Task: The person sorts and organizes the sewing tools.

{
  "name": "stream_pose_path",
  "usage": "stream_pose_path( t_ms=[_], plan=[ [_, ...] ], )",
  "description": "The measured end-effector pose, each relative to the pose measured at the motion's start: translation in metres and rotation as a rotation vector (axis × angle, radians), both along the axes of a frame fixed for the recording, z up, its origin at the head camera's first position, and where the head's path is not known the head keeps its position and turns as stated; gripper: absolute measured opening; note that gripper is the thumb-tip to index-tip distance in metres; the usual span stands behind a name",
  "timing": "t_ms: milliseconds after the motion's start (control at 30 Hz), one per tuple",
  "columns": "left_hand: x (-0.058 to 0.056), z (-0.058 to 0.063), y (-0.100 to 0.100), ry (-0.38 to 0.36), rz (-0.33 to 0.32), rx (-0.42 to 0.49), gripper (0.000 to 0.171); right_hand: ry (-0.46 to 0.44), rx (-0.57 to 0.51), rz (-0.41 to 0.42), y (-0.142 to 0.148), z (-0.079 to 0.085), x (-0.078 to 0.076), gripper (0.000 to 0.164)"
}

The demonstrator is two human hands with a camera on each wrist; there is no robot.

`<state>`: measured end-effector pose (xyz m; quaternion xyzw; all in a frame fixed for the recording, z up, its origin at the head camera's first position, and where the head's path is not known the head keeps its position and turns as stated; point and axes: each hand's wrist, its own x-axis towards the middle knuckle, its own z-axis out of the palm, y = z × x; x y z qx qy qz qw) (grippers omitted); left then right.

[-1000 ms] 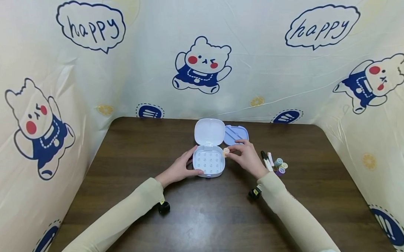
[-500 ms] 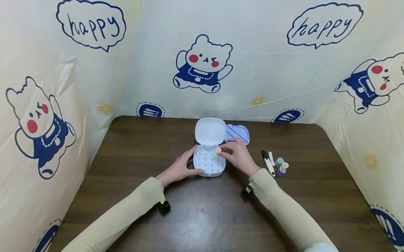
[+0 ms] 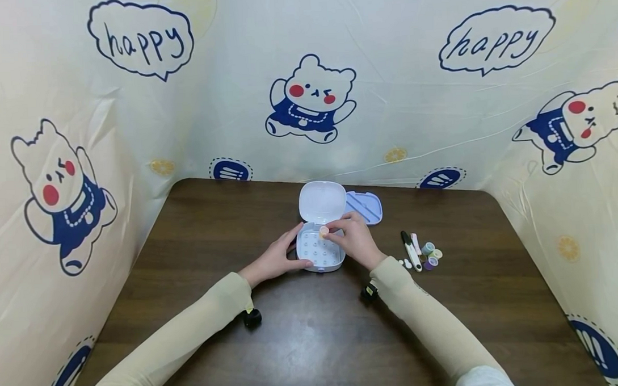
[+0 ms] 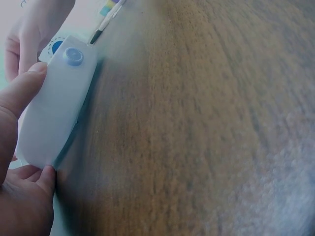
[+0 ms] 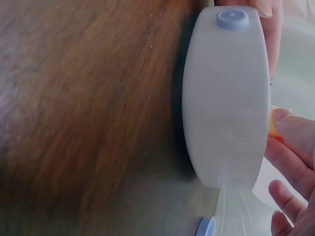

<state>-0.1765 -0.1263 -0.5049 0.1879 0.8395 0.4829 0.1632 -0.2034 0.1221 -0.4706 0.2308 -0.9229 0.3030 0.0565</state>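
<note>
"What is held by the right hand (image 3: 358,240)?"
"An orange spool (image 3: 323,232) is pinched over the open box (image 5: 224,98); contact beneath is hard to judge."
"By the left hand (image 3: 277,257)?"
"The box's side is gripped."

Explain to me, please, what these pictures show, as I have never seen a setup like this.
There is no robot here, just a person working bare-handed. The widest picture comes from the person's head, looking forward and down; the other two come from a small black camera on each wrist, so things look tipped sideways there. On the dark wooden table stands a pale sewing box with its lid open and rows of small pegs inside. The left hand grips the box at its left end; the right hand pinches an orange thread spool at the pegs; whether it touches one is hidden. Behind the box to the right lies a lavender tray; farther right are more thread spools and a black-and-white hand tool.
</note>
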Motion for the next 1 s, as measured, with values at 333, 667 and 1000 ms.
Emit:
stream_pose_path(
  t_ms=[333, 667, 1000],
  plan=[
    [-0.001, 0.000, 0.000, 0.004, -0.002, -0.013, 0.106, 0.003, 0.013, 0.009, -0.013, -0.001, -0.002, 0.021],
    [0.001, 0.000, 0.000, 0.007, 0.006, -0.005, 0.106, -0.042, 0.085, -0.046, -0.029, -0.002, -0.004, 0.022],
    [0.000, -0.001, -0.001, 0.008, -0.006, 0.000, 0.105, -0.012, 0.156, -0.048, -0.039, 0.002, -0.003, 0.022]
  ],
)
